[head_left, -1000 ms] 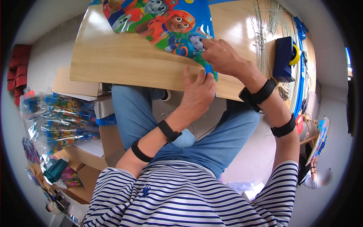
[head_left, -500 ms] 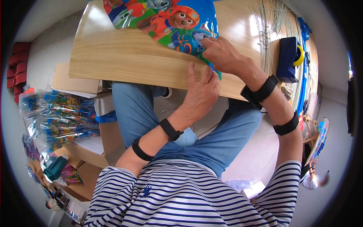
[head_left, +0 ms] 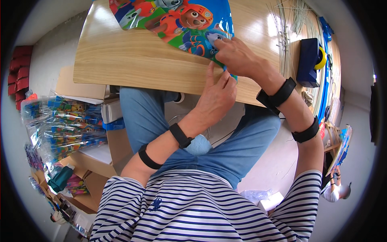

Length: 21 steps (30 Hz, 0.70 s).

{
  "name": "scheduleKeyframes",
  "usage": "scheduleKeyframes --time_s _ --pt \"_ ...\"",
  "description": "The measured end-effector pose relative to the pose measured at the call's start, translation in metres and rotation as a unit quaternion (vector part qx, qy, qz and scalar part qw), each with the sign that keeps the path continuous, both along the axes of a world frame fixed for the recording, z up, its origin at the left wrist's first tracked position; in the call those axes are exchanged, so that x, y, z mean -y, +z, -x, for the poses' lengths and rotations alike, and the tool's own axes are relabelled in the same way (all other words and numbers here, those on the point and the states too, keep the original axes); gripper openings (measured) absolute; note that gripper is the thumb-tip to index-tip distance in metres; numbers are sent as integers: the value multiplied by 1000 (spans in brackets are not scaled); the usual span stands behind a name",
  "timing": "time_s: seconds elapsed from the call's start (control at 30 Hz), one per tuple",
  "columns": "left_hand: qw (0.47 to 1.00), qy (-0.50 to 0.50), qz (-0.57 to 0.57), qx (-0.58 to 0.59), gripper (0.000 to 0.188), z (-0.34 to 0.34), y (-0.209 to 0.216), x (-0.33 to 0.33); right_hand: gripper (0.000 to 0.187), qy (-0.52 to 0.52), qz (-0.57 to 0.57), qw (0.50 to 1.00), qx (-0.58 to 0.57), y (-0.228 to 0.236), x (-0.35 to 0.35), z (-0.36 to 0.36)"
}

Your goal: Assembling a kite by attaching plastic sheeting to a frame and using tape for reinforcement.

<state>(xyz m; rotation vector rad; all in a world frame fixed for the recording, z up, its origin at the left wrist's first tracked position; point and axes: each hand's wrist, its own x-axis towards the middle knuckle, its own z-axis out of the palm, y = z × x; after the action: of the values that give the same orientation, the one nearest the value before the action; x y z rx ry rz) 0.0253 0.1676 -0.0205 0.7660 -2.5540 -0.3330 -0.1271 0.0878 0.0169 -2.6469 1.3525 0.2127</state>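
Note:
A glossy plastic sheet (head_left: 181, 24) printed with cartoon dogs lies on the wooden table (head_left: 133, 60), narrowing toward a pointed corner at the near edge. My right hand (head_left: 240, 58) is closed at the right side of this sheet, thumb and fingers pressed on it just above the corner. My left hand (head_left: 215, 97) reaches up from below with its index finger raised. Its thumb and fingers pinch the sheet's tip, which is mostly covered by them. A ball of light blue string (head_left: 197, 145) sits between my legs, below the left wrist.
Thin pale rods (head_left: 283, 36) lie along the table's right part, beside a dark blue tape dispenser (head_left: 308, 62) with yellow tape. Bagged printed sheets (head_left: 68, 125) fill cardboard boxes (head_left: 94, 189) on the left. Another person (head_left: 333, 191) works at the far right.
My left hand has moved slightly up and right, its fingers closing on the tip of the sheet. The right hand stays nearly where it was.

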Motion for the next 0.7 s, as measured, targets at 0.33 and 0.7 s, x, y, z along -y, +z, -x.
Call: scheduleKeyframes --time_s 0.33,0.7 --pt "999 -21 -1 37 24 1 3 2 13 -78 12 994 -71 13 15 1" --pt "999 -6 7 39 27 0 -1 -2 26 -380 -45 897 221 0 -31 25"
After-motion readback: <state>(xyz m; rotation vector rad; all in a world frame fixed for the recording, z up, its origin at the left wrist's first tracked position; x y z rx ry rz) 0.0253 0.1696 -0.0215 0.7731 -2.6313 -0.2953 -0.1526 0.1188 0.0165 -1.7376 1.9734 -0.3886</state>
